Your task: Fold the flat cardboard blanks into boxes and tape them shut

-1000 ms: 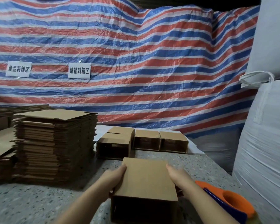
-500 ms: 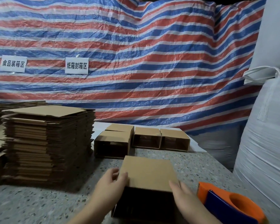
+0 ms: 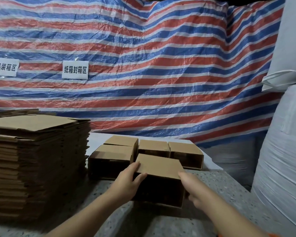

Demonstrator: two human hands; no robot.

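While both hands steady it, the folded brown cardboard box [image 3: 158,170] rests on the speckled grey table [image 3: 217,183], just before four finished brown boxes [image 3: 153,147]. The left hand [image 3: 126,183] and right hand [image 3: 193,187] clasp opposite sides, fingers curled around its edges, probably aligning it with that row.

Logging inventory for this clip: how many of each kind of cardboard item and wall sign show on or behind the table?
Folded boxes: 5, four grouped, one in both hands
Stacks of flat blanks: 1 tall stack; more behind, unclear
Wall signs: 2
Total: 8
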